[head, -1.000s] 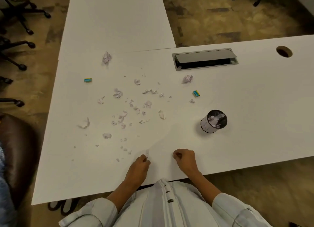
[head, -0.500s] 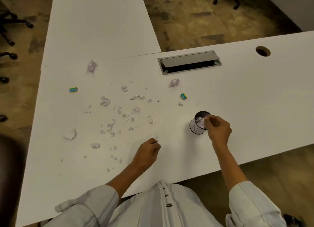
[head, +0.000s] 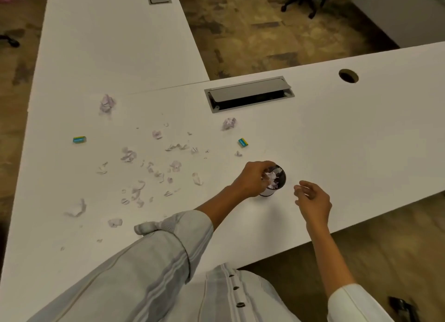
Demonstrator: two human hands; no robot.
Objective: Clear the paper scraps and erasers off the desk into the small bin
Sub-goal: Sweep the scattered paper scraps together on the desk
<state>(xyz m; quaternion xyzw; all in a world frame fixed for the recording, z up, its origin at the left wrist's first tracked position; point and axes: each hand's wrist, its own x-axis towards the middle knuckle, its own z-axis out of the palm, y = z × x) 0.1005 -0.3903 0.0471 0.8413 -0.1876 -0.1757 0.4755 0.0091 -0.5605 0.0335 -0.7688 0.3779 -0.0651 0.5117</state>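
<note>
Small mesh bin upright on white desk, mouth up, crumpled paper inside. Left hand over bin's left rim, fingers bunched at paper in mouth; hold on scrap unclear. Right hand just right of bin, apart, fingers loosely spread, empty. Paper scraps scattered left of bin. Near eraser beyond bin, long axis diagonal; far eraser well left, long axis roughly left-right.

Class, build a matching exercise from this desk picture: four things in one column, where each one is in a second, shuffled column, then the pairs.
Things
1. left hand
2. right hand
3. small bin
4. left eraser

Places
A. alone near the desk's left edge
B. between the two hands
C. fingers at the bin's mouth
D. open, right of the bin

Pairs: 1-C, 2-D, 3-B, 4-A
</note>
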